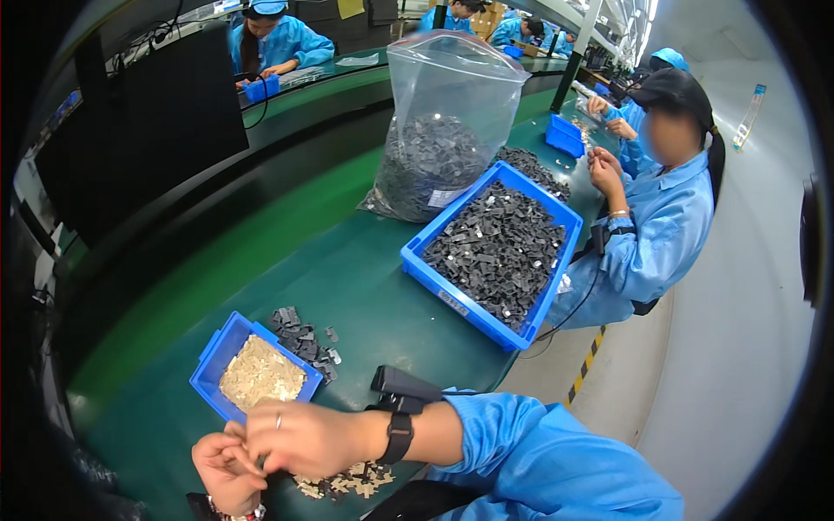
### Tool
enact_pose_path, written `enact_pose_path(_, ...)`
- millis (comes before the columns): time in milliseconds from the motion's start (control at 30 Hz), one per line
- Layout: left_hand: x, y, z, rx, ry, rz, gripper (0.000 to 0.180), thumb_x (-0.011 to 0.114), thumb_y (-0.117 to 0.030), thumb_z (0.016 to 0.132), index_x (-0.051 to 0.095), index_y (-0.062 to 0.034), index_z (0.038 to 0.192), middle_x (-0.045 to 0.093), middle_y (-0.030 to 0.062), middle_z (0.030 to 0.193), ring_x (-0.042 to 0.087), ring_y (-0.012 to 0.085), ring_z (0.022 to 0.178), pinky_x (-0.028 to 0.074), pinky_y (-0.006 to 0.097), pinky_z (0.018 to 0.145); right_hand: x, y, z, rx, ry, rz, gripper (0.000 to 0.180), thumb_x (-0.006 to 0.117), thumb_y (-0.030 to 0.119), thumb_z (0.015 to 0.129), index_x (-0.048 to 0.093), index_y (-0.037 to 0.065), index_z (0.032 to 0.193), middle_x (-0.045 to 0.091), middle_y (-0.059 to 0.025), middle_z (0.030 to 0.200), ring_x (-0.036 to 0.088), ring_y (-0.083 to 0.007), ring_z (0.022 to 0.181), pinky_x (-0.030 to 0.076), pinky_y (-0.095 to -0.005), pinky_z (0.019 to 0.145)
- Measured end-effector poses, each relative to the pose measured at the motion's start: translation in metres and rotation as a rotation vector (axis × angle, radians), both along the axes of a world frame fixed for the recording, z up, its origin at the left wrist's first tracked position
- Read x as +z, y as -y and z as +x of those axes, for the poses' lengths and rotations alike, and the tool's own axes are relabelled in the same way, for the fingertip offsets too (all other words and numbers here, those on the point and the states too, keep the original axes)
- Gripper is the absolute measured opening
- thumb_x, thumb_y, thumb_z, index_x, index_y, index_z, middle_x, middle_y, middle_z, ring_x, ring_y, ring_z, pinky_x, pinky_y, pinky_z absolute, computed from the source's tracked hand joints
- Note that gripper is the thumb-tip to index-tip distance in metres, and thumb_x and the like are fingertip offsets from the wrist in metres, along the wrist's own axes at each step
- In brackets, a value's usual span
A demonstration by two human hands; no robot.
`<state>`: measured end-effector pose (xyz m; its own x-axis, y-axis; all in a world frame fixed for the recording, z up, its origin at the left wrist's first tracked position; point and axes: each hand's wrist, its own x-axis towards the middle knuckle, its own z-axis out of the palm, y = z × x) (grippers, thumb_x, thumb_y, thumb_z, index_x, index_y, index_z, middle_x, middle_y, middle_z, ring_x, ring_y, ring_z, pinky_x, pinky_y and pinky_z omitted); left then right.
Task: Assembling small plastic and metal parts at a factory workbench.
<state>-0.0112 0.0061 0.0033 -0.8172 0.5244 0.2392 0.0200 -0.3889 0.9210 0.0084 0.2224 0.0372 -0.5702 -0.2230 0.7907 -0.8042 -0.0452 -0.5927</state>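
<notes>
While the left hand (224, 469) and right hand (300, 438) meet, both curl inward (clamped on something or not, I cannot tell) | just beyond: blue bin (226, 341), beige pieces (261, 372) inside.

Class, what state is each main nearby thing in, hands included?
Left hand: fingers curled, grip unclear
Right hand: fingers bent, close to left hand
Small blue bin: partly filled with pale pieces
Large blue tray: filled with dark pieces
Clear bag: partly filled with dark pieces
Dark pile: loose beside bin
</notes>
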Motion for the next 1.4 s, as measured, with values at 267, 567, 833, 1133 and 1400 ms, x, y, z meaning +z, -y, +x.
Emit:
enact_pose_path(267, -0.010, -0.024, -0.001, 0.566, 0.024, -0.033, 0.023, 0.064, 0.002, 0.087, 0.059, 0.0036, 0.110, 0.063, 0.0095, 0.106, 0.059, 0.0120, 0.090, 0.047, 0.025, 0.084, 0.038, -0.107, -0.020, 0.477, 0.334, -1.574, 0.043, 0.037, 0.036, 0.103, 0.049, 0.010, 0.071, 0.038, -0.0011, 0.060, 0.037, -0.0130, 0.057, 0.032, -0.0307, 0.060)
enact_pose_path(567, -0.010, -0.044, -0.004, 0.645, -0.094, -0.265, 0.076, 0.059, 0.009, 0.079, 0.028, -0.0026, 0.147, 0.030, 0.0136, 0.146, 0.034, 0.0259, 0.136, 0.036, 0.041, 0.108, 0.037, -0.102, -0.026, 0.558, 0.739, -1.143, 0.042, 0.037, 0.036, 0.105, 0.057, 0.009, 0.079, 0.041, 0.0005, 0.061, 0.036, -0.0121, 0.056, 0.032, -0.0287, 0.061)
enact_pose_path(833, 0.017, -0.043, -0.017, 0.629, -0.004, -0.154, 0.075, 0.046, 0.013, 0.075, 0.029, -0.0014, 0.146, 0.039, 0.0166, 0.137, 0.047, 0.0257, 0.124, 0.039, 0.039, 0.105, 0.056, -0.091, -0.014, 0.287, 0.894, 0.772, 0.018, 0.069, 0.013, 0.089, 0.069, -0.002, 0.100, 0.065, -0.0051, 0.058, 0.060, -0.0096, 0.050, 0.044, -0.0263, 0.047)
enact_pose_path(1133, 0.012, -0.023, -0.024, 0.674, 0.014, -0.133, 0.070, 0.040, 0.018, 0.072, 0.038, -0.0001, 0.140, 0.038, 0.0151, 0.142, 0.041, 0.0231, 0.131, 0.039, 0.037, 0.107, 0.023, -0.052, -0.006, 0.053, 0.607, 1.212, 0.025, 0.078, 0.024, 0.074, 0.071, 0.010, 0.092, 0.068, -0.0127, 0.075, 0.065, -0.0344, 0.075, 0.049, -0.0437, 0.065)
enact_pose_path(1400, 0.009, -0.025, -0.023, 0.671, -0.034, -0.205, 0.067, 0.039, 0.018, 0.072, 0.043, -0.0013, 0.136, 0.030, 0.0144, 0.150, 0.036, 0.0261, 0.137, 0.036, 0.039, 0.111, 0.026, -0.054, -0.010, 0.155, 0.683, 1.190, 0.015, 0.074, 0.021, 0.078, 0.068, 0.008, 0.085, 0.067, -0.0098, 0.072, 0.065, -0.0304, 0.071, 0.049, -0.0391, 0.063)
